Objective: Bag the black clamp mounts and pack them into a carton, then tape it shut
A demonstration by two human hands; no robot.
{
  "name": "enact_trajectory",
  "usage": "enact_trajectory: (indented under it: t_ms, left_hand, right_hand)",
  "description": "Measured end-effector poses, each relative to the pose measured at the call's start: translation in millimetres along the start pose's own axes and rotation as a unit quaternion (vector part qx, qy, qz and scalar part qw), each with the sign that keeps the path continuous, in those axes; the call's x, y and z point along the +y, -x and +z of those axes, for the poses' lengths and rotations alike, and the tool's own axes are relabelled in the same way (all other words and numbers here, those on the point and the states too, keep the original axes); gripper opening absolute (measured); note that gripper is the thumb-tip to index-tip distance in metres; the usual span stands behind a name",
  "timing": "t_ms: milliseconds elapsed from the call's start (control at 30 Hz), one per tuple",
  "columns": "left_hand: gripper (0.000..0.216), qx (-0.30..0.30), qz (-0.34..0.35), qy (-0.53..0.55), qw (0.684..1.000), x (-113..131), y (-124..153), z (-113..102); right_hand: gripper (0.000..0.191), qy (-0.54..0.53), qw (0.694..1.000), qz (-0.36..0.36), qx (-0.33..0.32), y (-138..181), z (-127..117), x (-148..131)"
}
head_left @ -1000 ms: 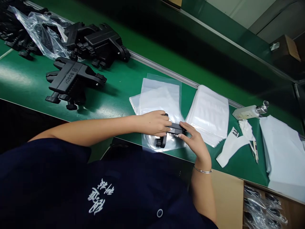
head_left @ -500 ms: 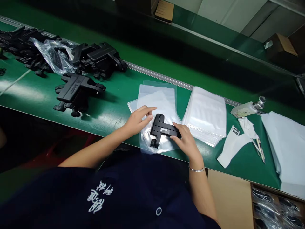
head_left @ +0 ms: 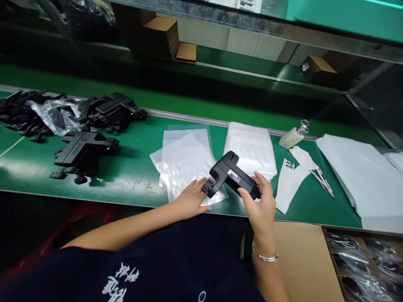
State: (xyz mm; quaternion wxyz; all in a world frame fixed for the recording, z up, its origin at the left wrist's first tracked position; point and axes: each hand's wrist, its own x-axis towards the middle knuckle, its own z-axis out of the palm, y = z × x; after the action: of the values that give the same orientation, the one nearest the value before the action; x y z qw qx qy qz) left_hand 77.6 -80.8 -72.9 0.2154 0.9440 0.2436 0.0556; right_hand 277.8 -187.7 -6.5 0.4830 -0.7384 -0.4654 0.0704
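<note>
My right hand [head_left: 260,205] grips a black plastic clamp part [head_left: 231,176] and holds it lifted and tilted above the green table [head_left: 138,155]. My left hand [head_left: 192,199] lies flat, fingers spread, on a clear plastic bag [head_left: 185,161] at the table's near edge, its fingertips next to the lower end of the part. A silver bracelet is on my right wrist.
A stack of clear bags [head_left: 250,147] lies right of the loose bags. Black clamp parts [head_left: 83,151] and a crumpled bag [head_left: 55,115] lie at the left. A small bottle [head_left: 294,135], white paper strips [head_left: 291,180], white sheets [head_left: 362,176] and a cardboard box [head_left: 307,262] are at the right.
My right hand has lifted the black part off the bag and tilted it up. My left hand has let go of it and moved down flat onto the bag.
</note>
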Motion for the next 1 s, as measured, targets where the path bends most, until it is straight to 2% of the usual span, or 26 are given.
enact_trajectory:
  t_ms: [67,133,267,333,467,600,700,767,800,900,1000]
  left_hand:
    - [0.075,-0.037,0.033,-0.063,0.997,3.2,6.4,5.6]
    - [0.067,-0.053,0.073,-0.102,0.991,2.7,14.5,7.5]
    - [0.032,-0.040,0.172,-0.149,0.973,-6.3,32.3,3.0]
    - [0.032,-0.042,0.183,-0.172,0.967,-13.3,41.0,-1.1]
    - [0.040,-0.057,0.114,-0.146,0.981,-26.3,48.8,-13.9]
    - [0.028,-0.071,-0.001,-0.105,0.992,-36.3,37.7,-40.8]
    - [0.029,0.000,-0.105,-0.146,0.984,-44.4,25.9,-59.2]
    - [0.029,0.021,-0.123,-0.151,0.981,-50.4,20.6,-62.8]
    - [0.028,0.004,-0.114,-0.137,0.984,-53.7,18.8,-62.2]
    - [0.024,-0.101,-0.083,-0.054,0.990,-65.0,16.7,-58.2]
    - [0.025,-0.158,-0.075,0.014,0.984,-74.5,20.7,-59.3]
  right_hand:
    - [0.049,-0.066,0.993,0.098,0.028,0.1,-10.5,3.7]
    - [0.047,-0.110,0.981,0.152,0.040,-0.2,-19.7,5.8]
    - [0.050,-0.123,0.973,0.192,0.042,-0.2,-30.4,4.3]
    - [0.050,-0.124,0.971,0.202,0.042,0.4,-32.6,2.6]
    - [0.050,-0.139,0.968,0.204,0.040,1.2,-33.9,1.2]
    - [0.050,-0.161,0.965,0.203,0.036,0.0,-32.3,0.6]
    - [0.050,-0.187,0.960,0.206,0.031,-1.4,-29.2,-1.8]
    - [0.050,-0.206,0.956,0.207,0.028,-2.2,-26.9,-4.2]
    - [0.050,-0.215,0.954,0.206,0.027,-2.6,-25.8,-5.2]
    - [0.050,-0.243,0.951,0.192,0.018,-3.9,-22.8,-4.9]
    - [0.052,-0.272,0.950,0.155,0.003,-4.3,-18.7,4.3]
